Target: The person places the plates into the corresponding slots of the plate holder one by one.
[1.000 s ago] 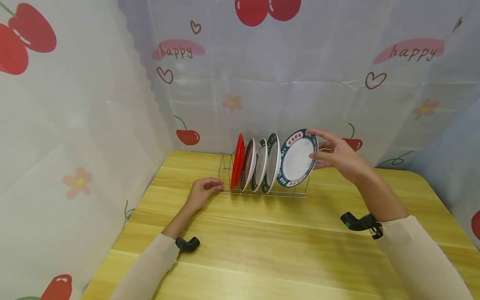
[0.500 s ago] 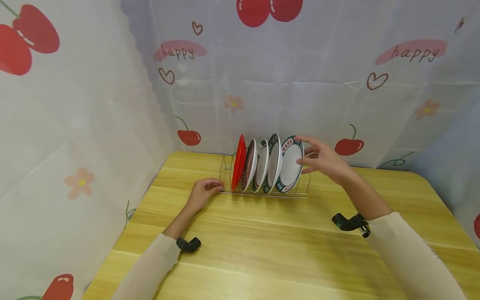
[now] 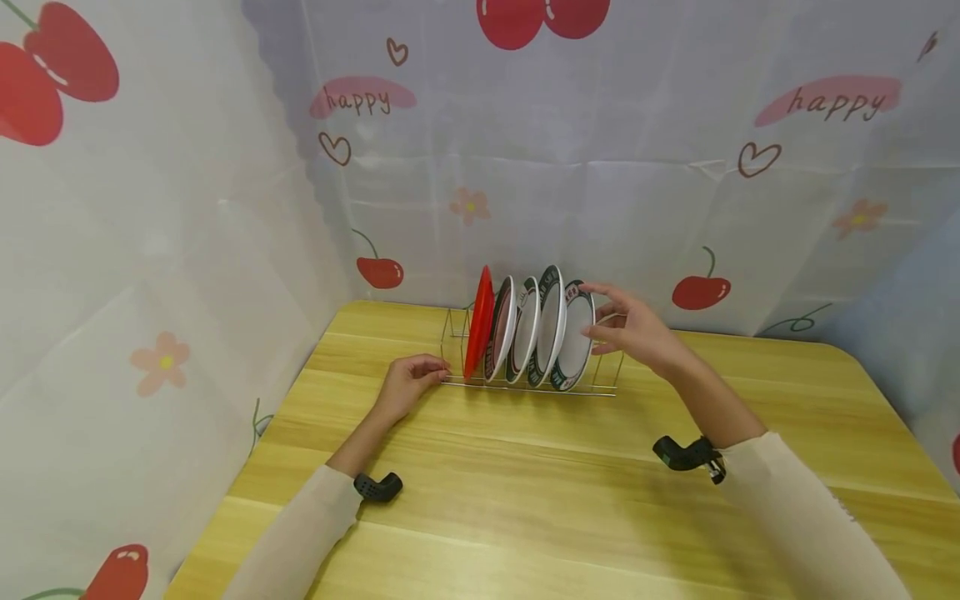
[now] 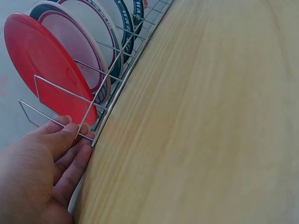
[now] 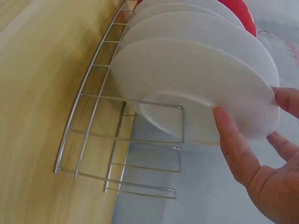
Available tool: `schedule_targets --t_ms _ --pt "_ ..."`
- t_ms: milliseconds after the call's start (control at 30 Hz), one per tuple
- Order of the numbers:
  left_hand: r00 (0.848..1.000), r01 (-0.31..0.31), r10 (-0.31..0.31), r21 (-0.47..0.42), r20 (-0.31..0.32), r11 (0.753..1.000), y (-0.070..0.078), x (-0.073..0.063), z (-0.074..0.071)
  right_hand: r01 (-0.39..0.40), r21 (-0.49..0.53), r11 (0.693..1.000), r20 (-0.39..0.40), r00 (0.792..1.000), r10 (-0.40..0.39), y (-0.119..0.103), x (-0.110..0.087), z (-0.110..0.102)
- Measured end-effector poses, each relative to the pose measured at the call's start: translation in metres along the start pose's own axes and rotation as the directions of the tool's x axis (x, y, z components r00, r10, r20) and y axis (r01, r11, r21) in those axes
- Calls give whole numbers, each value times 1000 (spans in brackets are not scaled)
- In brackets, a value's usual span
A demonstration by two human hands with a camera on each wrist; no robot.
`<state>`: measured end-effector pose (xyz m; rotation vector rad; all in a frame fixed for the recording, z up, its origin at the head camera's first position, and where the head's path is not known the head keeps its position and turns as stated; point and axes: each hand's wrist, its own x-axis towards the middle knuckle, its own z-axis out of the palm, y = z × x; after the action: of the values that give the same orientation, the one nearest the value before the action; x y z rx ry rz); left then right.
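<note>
A wire dish rack (image 3: pixel 604 390) stands on the table, with several plates upright in a row. Leftmost is a plain red plate (image 3: pixel 480 325); white plates with patterned rims follow. At the rack's left end my left hand (image 3: pixel 409 385) pinches the end wire between thumb and fingers, as the left wrist view shows. My right hand (image 3: pixel 636 335) holds the rightmost plate (image 3: pixel 576 340), white with dark green lettered rim, by its right edge. In the right wrist view this plate's white back (image 5: pixel 187 74) stands between the rack's wires, with one finger (image 5: pixel 231 144) against it.
Behind the rack hangs a pale curtain (image 3: pixel 600 208) printed with cherries, hearts and "happy". The wooden table (image 3: pixel 525 483) stretches in front. Bare wire dividers (image 5: pixel 180 158) stand at the rack's right end. Each wrist wears a black camera mount (image 3: pixel 378 487).
My right hand has moved left and slightly down with the green-rimmed plate, which now stands turned edge-on beside the other plates in the rack. The left hand keeps its hold on the rack.
</note>
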<state>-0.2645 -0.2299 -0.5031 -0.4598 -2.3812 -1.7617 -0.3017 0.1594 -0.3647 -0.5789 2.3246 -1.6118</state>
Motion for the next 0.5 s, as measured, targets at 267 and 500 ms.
schedule_targets --t_ms 267,500 --pt "1000 10 -10 2 0 1000 1 1 0 14 3 1000 -22 1000 -14 8 0 6" --pt "1000 12 -12 -6 5 1000 0 1 0 33 -20 999 -41 999 -34 13 -1 11"
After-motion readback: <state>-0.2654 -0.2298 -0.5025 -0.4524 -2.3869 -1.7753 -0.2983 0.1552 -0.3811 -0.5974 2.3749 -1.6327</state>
